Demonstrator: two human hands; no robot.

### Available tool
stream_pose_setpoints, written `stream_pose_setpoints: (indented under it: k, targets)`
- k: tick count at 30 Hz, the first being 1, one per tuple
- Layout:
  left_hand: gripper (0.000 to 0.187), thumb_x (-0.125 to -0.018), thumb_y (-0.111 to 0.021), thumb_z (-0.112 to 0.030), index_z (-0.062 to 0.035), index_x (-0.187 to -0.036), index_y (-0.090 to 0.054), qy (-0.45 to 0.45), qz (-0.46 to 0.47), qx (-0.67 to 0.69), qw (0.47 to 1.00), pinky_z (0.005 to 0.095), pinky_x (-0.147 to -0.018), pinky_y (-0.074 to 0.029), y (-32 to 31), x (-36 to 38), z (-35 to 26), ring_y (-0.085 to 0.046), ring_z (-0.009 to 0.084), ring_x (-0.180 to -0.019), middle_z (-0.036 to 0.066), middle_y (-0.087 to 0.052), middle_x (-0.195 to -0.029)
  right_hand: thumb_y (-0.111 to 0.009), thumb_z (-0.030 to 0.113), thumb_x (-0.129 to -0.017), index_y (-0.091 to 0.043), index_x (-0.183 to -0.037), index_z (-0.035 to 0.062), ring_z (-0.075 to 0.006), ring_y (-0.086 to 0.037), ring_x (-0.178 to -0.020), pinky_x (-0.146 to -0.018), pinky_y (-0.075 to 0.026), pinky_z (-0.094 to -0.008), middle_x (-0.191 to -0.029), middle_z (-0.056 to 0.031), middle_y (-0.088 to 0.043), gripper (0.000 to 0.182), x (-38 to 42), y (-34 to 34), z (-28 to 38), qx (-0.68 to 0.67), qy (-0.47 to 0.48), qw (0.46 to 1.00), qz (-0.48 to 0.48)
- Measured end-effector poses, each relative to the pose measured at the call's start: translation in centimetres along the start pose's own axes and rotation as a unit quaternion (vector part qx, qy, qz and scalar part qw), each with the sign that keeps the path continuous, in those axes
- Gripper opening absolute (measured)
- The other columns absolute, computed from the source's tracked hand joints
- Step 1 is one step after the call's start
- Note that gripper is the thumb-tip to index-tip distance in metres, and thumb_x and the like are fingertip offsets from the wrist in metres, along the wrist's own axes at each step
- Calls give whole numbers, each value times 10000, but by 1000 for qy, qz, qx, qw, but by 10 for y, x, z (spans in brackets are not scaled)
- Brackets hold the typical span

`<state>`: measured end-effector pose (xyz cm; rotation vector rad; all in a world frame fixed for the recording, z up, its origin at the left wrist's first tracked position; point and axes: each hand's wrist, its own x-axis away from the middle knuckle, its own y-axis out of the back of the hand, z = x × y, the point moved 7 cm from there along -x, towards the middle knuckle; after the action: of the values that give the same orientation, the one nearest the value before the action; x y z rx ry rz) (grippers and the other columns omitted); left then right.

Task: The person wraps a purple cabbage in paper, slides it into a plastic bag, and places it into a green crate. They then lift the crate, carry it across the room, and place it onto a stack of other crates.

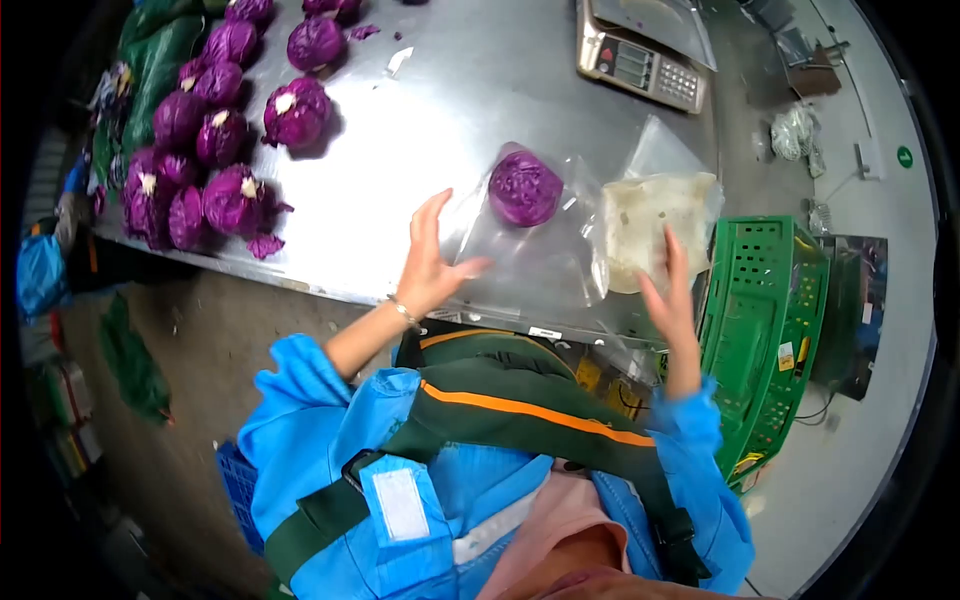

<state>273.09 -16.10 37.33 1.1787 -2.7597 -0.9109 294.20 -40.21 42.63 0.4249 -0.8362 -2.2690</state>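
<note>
A purple cabbage lies in a clear plastic bag on the metal table, near its front edge. Just left of the bag is my left hand, thumb and fingers apart, holding nothing. My right hand hovers at the lower edge of a whitish flat pad, fingers spread and free of any object. Under and behind that pad, more clear plastic bags stick out.
Many purple cabbages are heaped on the table's left side, beside a green net sack. A digital scale stands at the back right. Green crates sit off the table's right edge. A green sack lies on the floor.
</note>
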Motion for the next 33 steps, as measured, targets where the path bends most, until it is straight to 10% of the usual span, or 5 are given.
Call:
stream_pose_setpoints:
  k: [3, 7, 21, 27, 33]
  targets:
    - [366, -871, -566, -106, -6, -1202, -443, -98, -19, 111, 989, 316, -852, -435, -32, -5, 0, -563, 218, -966, 134, -583, -990, -595, 93, -827, -454, -1204, 29, -227, -524, -1014, -858, -418, -343, -1036, -126, -575, 407, -72, -66, 83, -9, 311, 947, 82]
    - [214, -977, -372, -174, -7, -909, -487, 109, -133, 315, 934, 220, -584, -423, -20, -17, 7, -491, 84, -587, 45, -526, -693, -492, 153, -924, -512, -985, 67, -56, -383, -580, -547, -347, -197, -675, 5, -478, 108, -90, -69, -7, -483, -93, 871, 17]
    - [174, -976, -360, -142, -11, -914, -456, 119, -207, 356, 904, 206, -543, -409, 5, -4, 16, -450, 62, -561, 29, -489, -746, -680, 70, -684, -628, -1062, 156, -353, -404, -1155, -979, -295, -451, -1235, -157, -474, 391, -60, -124, 148, -143, 380, 879, 251]
    - [224, -989, -327, -215, -50, -881, -433, 215, -305, 318, 872, 214, -502, -390, 31, 22, 26, -433, 88, -512, 17, -428, -584, -469, 116, -926, -471, -1038, 86, -103, -506, -608, -583, -456, -235, -736, -27, -510, 117, -76, -70, 44, -647, -14, 760, 60]
    - [250, -993, -307, -227, -42, -865, -416, 186, -288, 366, 865, 216, -478, -375, 36, 21, 31, -415, 74, -510, 21, -409, -611, -594, 32, -782, -513, -1129, 75, -240, -461, -1048, -866, -401, -366, -1048, -103, -543, 358, -61, -119, 158, -99, 334, 912, 215]
